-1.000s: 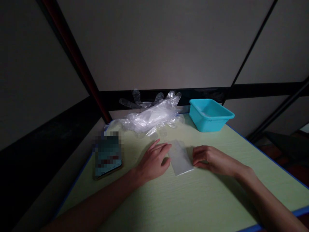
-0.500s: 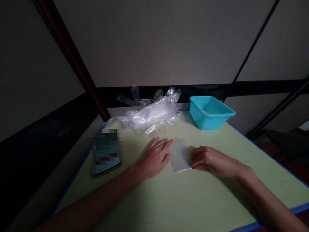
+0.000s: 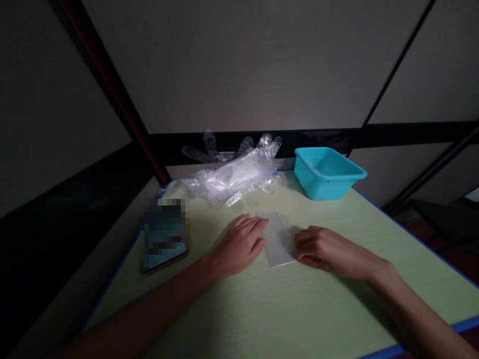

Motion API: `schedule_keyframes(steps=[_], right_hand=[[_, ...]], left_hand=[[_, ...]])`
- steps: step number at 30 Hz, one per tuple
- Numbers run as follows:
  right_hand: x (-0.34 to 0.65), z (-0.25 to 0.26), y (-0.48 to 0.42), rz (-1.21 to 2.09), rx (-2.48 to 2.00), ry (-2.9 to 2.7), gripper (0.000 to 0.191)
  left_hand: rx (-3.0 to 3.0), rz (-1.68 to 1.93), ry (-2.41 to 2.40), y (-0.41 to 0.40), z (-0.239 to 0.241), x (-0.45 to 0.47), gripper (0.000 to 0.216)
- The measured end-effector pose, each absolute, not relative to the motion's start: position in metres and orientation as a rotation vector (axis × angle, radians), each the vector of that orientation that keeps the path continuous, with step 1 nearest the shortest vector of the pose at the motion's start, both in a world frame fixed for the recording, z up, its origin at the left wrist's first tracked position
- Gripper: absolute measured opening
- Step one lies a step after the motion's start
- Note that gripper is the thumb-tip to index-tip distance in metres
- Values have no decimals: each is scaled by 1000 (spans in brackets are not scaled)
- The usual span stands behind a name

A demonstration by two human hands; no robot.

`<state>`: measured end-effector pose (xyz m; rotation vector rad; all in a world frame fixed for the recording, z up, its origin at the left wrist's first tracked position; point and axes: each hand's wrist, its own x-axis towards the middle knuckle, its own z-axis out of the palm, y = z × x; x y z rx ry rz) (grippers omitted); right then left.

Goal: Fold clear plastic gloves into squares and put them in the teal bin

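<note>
A pale wall [image 3: 243, 65] with dark bands stands behind a light green table [image 3: 232, 319] edged in blue. At the far right of the table sits a turquoise basin [image 3: 324, 185]; its floor is mostly hidden. Clear plastic gloves [image 3: 234, 177] lie heaped far left of it, too tangled to count. At the left, a phone [image 3: 164, 237] has its screen blurred out. The left hand [image 3: 239, 247] lies flat, fingers slightly spread, fingertips at the left edge of a flat plastic sheet [image 3: 277, 244] between the hands. The right hand [image 3: 322, 249] curls at the sheet's near right corner, fingers together; whether they pinch it cannot be told. Both forearms are cut off by the frame.
</note>
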<state>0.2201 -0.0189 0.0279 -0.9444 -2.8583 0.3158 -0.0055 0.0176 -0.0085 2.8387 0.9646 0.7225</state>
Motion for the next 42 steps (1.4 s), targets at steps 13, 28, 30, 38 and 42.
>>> schedule_keyframes(steps=[13,28,30,38,42], right_hand=[[216,24,-19,238,-979,-2851,15],[220,29,-17,485,-986,-2665,15],[220,28,-16,496,-988,-2648,15],[222,27,-14,512,-998,-2605,15],[221,27,-15,492,-1013,-2576,15]], left_hand=[[2850,770,504,16,-7,-8,16],[2913,710,487,16,-7,-8,22],[2926,698,483,16,-7,-8,25],[3035,681,542,13,-8,-6,15],[3118,681,575,10,-8,-3,18]])
